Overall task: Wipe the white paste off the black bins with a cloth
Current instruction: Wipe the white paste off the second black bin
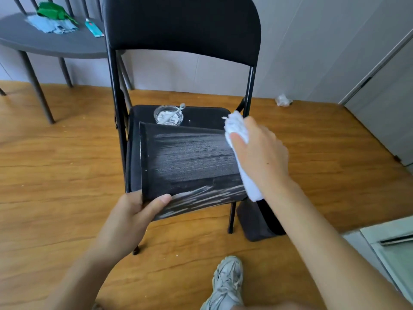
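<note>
- upper left of the frame: a grey round table [44,44] carries a green cloth [52,11], a light blue rag [52,26] and a small tube [93,29].
- lower left: the left forearm comes up from the bottom edge. the left hand [131,217] grips the near left corner of the black bin [190,166], with the thumb on top and the other fingers hidden under it.
- centre: the bin lies on the seat of a black folding chair [178,30], tilted toward the camera. white paste streaks cover its flat face and its near edge.
- behind the bin on the seat stands a glass bowl [168,115] with white paste and a small brush in it.
- right of centre: the right arm reaches in from the lower right. the right hand [259,148] holds a white cloth [238,128], fingers curled round it, and presses it on the right edge of the bin.
- bottom centre: one grey shoe [226,285] on the wooden floor [55,164].
</note>
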Motion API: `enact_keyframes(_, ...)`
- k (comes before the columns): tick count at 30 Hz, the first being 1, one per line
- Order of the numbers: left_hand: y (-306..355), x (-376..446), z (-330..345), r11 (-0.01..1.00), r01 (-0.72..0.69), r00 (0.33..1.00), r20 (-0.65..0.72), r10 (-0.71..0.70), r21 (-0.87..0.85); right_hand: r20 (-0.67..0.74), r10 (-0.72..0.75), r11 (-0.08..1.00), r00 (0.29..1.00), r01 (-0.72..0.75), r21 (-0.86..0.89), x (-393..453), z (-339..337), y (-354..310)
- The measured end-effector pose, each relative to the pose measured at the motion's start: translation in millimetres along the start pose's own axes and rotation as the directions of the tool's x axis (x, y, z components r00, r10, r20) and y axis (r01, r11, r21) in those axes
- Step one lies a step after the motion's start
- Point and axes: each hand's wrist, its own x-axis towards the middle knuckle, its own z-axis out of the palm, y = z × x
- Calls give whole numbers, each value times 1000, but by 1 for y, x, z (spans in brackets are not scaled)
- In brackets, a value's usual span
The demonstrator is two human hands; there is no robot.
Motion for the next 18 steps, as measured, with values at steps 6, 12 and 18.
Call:
enact_keyframes(6,0,-3,2,1000,1,1000,-3,-1,-3,-3,217,976,976,-217,-30,3,-6,62)
enact_keyframes(12,2,7,-2,1000,-4,997,79,4,-2,-148,361,931,921,-346,120,-41,6,94)
enact_keyframes(18,2,21,-8,998,-58,994,97,55,22,-181,438,793,881,-283,540,-50,29,67)
